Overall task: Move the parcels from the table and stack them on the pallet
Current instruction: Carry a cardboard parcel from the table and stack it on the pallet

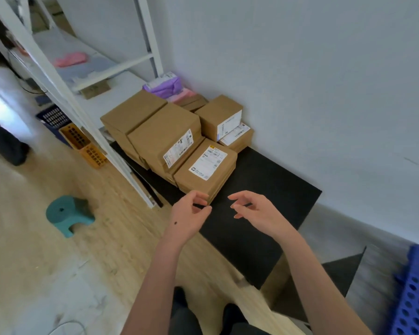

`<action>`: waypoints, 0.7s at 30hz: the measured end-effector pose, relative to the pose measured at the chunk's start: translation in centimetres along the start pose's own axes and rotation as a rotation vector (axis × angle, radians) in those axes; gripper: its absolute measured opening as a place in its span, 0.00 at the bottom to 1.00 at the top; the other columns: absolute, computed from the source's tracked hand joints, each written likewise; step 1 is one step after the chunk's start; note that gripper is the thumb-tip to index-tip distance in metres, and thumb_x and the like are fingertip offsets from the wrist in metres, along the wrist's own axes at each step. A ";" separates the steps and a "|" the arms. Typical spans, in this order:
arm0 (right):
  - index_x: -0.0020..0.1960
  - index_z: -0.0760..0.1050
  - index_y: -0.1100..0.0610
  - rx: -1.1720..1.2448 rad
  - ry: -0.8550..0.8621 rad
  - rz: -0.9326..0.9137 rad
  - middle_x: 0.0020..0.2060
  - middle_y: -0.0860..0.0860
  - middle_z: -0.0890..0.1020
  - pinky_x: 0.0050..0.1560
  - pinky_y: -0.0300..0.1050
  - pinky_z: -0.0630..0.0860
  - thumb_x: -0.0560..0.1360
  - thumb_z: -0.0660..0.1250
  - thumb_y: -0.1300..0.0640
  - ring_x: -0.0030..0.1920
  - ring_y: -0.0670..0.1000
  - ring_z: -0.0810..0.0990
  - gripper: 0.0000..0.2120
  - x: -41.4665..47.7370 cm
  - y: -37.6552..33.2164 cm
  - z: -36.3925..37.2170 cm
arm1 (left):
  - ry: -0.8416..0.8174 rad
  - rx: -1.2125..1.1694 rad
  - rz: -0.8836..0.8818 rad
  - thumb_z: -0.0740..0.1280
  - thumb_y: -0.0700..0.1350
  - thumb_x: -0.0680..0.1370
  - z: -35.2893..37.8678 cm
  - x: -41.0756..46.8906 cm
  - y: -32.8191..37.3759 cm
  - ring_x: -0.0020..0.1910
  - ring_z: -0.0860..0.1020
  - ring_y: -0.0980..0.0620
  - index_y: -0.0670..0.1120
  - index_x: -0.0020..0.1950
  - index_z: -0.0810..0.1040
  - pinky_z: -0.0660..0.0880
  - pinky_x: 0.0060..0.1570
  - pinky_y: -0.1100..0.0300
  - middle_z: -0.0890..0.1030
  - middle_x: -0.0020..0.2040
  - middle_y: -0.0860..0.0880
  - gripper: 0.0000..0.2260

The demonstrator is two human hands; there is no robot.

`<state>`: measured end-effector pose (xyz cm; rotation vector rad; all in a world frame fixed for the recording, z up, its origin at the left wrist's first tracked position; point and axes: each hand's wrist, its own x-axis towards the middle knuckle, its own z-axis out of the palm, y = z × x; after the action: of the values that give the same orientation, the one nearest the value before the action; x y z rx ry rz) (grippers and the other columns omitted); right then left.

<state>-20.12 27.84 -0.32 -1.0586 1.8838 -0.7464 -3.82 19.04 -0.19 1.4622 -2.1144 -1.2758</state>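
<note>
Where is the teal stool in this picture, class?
In the head view the teal stool stands on the wooden floor at left, left of the left hand and near the foot of the white shelf frame.

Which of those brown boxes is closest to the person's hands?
The flat brown cardboard parcel with the yellow-cornered white label, frontmost on the black table; its corner sits just beyond the left hand.

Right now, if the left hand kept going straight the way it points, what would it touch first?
Probably the nearest cardboard box, the labelled one at the front of the black table; the left hand seems just short of its near corner.
</note>
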 end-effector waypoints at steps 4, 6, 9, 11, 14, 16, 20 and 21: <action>0.62 0.73 0.45 0.030 0.023 0.055 0.51 0.44 0.79 0.53 0.40 0.75 0.79 0.62 0.55 0.48 0.42 0.81 0.12 2.7 -1.2 0.9 | -0.005 0.029 -0.007 0.68 0.43 0.75 -1.7 4.3 -1.6 0.44 0.74 0.61 0.53 0.55 0.74 0.69 0.42 0.70 0.76 0.54 0.54 0.10; 0.62 0.73 0.46 0.082 0.044 0.092 0.52 0.45 0.80 0.52 0.40 0.76 0.79 0.62 0.55 0.48 0.42 0.81 0.12 4.0 -1.7 1.7 | -0.050 0.051 -0.008 0.68 0.43 0.76 -2.6 6.3 -2.4 0.47 0.74 0.60 0.51 0.57 0.75 0.69 0.47 0.67 0.75 0.54 0.55 0.11; 0.60 0.75 0.47 0.225 0.065 0.188 0.52 0.47 0.81 0.54 0.42 0.77 0.79 0.63 0.57 0.48 0.44 0.82 0.11 5.9 -2.3 3.4 | -0.159 0.141 0.012 0.67 0.43 0.76 -3.9 8.9 -3.6 0.54 0.75 0.55 0.49 0.62 0.74 0.71 0.56 0.61 0.75 0.56 0.53 0.14; 0.58 0.75 0.48 0.315 0.082 0.250 0.53 0.48 0.81 0.54 0.43 0.78 0.79 0.64 0.58 0.50 0.45 0.82 0.10 7.0 -2.4 4.9 | -0.210 0.190 0.032 0.67 0.42 0.76 -4.5 10.5 -4.7 0.57 0.75 0.53 0.48 0.62 0.74 0.72 0.61 0.58 0.74 0.59 0.52 0.15; 0.61 0.75 0.48 0.400 0.152 0.308 0.57 0.48 0.79 0.57 0.44 0.77 0.77 0.65 0.59 0.53 0.44 0.79 0.14 8.9 -2.6 6.8 | -0.271 0.243 0.080 0.67 0.42 0.75 -5.1 13.0 -6.1 0.58 0.74 0.53 0.48 0.60 0.75 0.71 0.64 0.55 0.72 0.62 0.50 0.14; 0.65 0.73 0.48 0.408 0.206 0.331 0.63 0.47 0.76 0.61 0.47 0.76 0.77 0.66 0.59 0.55 0.44 0.77 0.17 10.1 -2.8 7.9 | -0.326 0.289 0.121 0.68 0.42 0.75 -5.3 14.4 -6.7 0.60 0.73 0.53 0.48 0.59 0.76 0.69 0.66 0.55 0.71 0.63 0.50 0.13; 0.72 0.66 0.50 0.410 0.310 0.364 0.70 0.49 0.70 0.60 0.45 0.75 0.76 0.67 0.59 0.59 0.46 0.75 0.25 11.5 -3.1 9.6 | -0.433 0.339 0.133 0.68 0.43 0.75 -5.3 15.7 -7.7 0.62 0.72 0.51 0.49 0.59 0.75 0.70 0.65 0.56 0.68 0.65 0.48 0.13; 0.73 0.65 0.50 0.414 0.335 0.366 0.70 0.49 0.69 0.55 0.41 0.75 0.76 0.67 0.60 0.59 0.46 0.75 0.27 11.6 -3.1 9.9 | -0.443 0.350 0.140 0.68 0.43 0.75 -5.3 15.9 -7.9 0.62 0.72 0.51 0.48 0.59 0.75 0.70 0.65 0.56 0.67 0.66 0.48 0.14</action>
<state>-13.79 15.23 -6.96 -0.3312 2.0017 -1.0800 -2.71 1.95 -7.21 1.1992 -2.7935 -1.3203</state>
